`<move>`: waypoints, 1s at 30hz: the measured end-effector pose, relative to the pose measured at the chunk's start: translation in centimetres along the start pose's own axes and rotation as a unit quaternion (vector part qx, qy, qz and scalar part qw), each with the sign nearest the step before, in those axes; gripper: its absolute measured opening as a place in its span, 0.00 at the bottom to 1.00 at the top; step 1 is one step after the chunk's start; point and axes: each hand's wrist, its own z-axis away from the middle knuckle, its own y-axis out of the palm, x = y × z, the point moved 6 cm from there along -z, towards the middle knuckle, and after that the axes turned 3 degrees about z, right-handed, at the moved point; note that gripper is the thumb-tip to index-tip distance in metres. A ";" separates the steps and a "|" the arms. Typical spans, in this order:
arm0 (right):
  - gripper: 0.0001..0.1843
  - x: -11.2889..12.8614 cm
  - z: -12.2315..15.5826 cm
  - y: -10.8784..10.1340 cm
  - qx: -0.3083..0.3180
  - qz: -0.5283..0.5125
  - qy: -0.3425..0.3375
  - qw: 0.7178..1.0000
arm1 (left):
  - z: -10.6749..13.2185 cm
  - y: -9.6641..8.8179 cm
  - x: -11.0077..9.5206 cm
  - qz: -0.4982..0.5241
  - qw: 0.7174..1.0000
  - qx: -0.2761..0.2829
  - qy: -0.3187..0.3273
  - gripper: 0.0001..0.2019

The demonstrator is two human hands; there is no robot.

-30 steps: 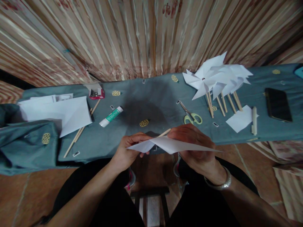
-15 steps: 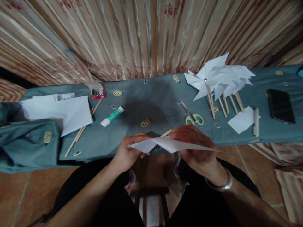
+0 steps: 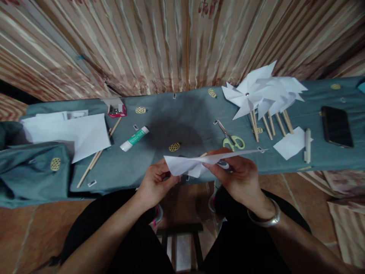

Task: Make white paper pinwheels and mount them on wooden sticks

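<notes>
Near the front edge of the table, a white paper pinwheel (image 3: pixel 191 163) is held between both hands and seen almost edge-on. My left hand (image 3: pixel 154 185) is closed at its left side, the fingertips partly behind the paper. My right hand (image 3: pixel 242 177) pinches it near the middle, thumb on the near face and the other fingers behind. A short bit of wooden stick (image 3: pixel 203 155) shows just above the paper; its remaining length is hidden. Green-handled scissors (image 3: pixel 234 141) lie just beyond my right hand. A glue stick (image 3: pixel 134 138) rests beyond my left.
Finished pinwheels on sticks (image 3: pixel 265 91) are stacked at the back right. Right of them lie a paper piece (image 3: pixel 289 144), a marker (image 3: pixel 307 146) and a phone (image 3: pixel 337 126). At left are paper sheets (image 3: pixel 88 133), wooden sticks (image 3: pixel 90 167) and a red box of small metal pieces (image 3: pixel 116 110).
The paper has turned and risen slightly, and its left part now stands up more. My right thumb has come round to the near face. Things on the table lie as before.
</notes>
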 end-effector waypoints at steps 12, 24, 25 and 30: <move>0.07 -1.9 -0.7 0.6 0.020 -0.111 0.186 0.976 | -0.1 -0.1 0.1 -0.066 0.996 0.059 0.019 0.09; 0.12 -3.0 -1.1 1.4 0.066 -0.178 0.231 0.954 | -0.4 0.0 0.0 0.040 0.988 0.112 -0.098 0.07; 0.13 -3.0 -1.2 1.4 0.067 -0.188 0.232 0.952 | -0.3 0.1 0.1 0.062 0.985 0.110 -0.119 0.07; 0.13 -3.3 -1.1 1.3 0.055 -0.226 0.238 0.943 | 0.0 0.8 0.3 0.152 0.967 0.108 -0.173 0.10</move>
